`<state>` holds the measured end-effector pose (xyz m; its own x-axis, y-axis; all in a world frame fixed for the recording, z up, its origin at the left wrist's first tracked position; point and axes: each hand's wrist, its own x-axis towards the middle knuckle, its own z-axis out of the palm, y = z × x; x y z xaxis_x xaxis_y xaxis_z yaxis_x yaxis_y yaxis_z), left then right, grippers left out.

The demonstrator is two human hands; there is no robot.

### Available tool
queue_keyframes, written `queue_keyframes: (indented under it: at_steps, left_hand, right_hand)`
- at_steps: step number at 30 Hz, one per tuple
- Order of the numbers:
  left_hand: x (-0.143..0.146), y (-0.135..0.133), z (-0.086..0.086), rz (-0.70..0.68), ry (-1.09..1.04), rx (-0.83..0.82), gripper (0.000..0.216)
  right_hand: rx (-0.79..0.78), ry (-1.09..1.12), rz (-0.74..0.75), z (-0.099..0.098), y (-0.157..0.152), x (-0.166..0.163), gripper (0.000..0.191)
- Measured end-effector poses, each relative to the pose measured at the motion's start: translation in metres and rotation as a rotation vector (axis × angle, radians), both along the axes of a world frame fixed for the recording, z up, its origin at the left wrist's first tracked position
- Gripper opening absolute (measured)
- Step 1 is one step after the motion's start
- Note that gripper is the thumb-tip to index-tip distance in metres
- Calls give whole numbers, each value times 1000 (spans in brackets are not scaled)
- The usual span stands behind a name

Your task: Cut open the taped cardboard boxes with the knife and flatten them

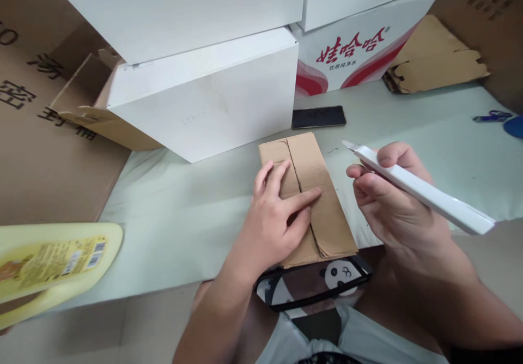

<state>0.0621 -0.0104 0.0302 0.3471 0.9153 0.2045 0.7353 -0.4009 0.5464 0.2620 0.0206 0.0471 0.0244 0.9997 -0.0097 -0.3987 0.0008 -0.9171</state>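
Note:
A small brown cardboard box lies on the pale green table, its two top flaps meeting along a seam. My left hand rests on top of it with the fingers spread across the seam. Above the table, to the right of the box, my right hand grips a white utility knife. The knife's tip points up and left, apart from the cardboard. Behind the box lies a dark smartphone.
White boxes are stacked at the back, beside a red-and-white printed carton. A yellow jug stands front left. Flattened cardboard and dark blue scissors lie at right. A panda-print bag is below the table edge.

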Motion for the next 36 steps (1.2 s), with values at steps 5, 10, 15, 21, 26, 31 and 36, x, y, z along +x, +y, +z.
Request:
queue_keyframes:
  at_steps: [5, 10, 15, 21, 26, 31, 36]
  left_hand:
    - [0, 0, 0, 7, 4, 5, 36]
    - [1, 0, 1, 2, 9, 5, 36]
    - [2, 0, 1, 17, 2, 11, 35]
    - [2, 0, 2, 15, 1, 0, 36]
    - [1, 0, 2, 17, 1, -11, 36]
    - [1, 0, 2, 16, -6, -2, 36]
    - [1, 0, 2, 16, -14, 8, 36]
  right_hand:
    - [16, 2, -34, 0, -1, -2, 45]
    - [34, -78, -1, -3, -1, 4, 42]
    - [37, -30, -14, -2, -1, 2, 39]
    - [46, -13, -22, -2, -1, -4, 41]
    - [77, -33, 3, -3, -5, -3, 40]
    - [86, -44, 25, -4, -8, -2, 37]
    - [103, -23, 44, -5, -5, -3, 36]
